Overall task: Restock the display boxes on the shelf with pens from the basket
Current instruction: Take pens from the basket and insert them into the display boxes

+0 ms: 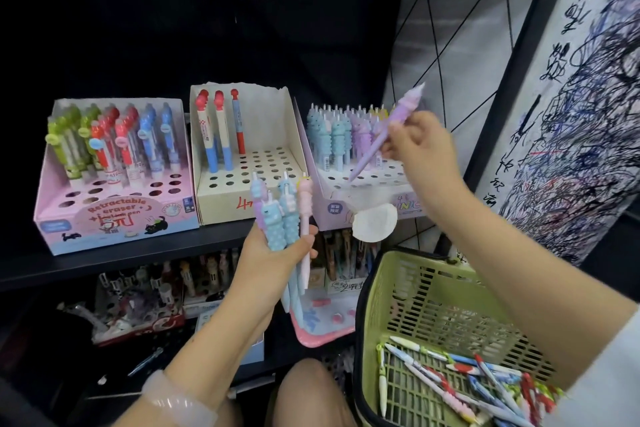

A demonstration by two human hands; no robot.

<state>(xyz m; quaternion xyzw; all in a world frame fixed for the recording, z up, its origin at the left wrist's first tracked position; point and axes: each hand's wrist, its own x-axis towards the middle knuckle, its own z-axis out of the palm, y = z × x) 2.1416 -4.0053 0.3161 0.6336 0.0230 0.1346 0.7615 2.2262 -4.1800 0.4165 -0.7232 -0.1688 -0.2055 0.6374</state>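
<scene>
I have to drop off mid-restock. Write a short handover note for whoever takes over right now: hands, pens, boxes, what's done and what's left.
Right hand: holds one purple pen, tip down, over the front holes of the right display box, not yet seated.
Left hand: grip around a bunch of blue and pink pens, upright, in front of the shelf edge.
Green basket: lower right, more mixed pens lying in it.
Done: back rows of the right box are filled.
Left: seat the purple pen, fill the front holes from the bunch. The middle box holds only three pens; the pink eraser-pen box has open front holes.
</scene>
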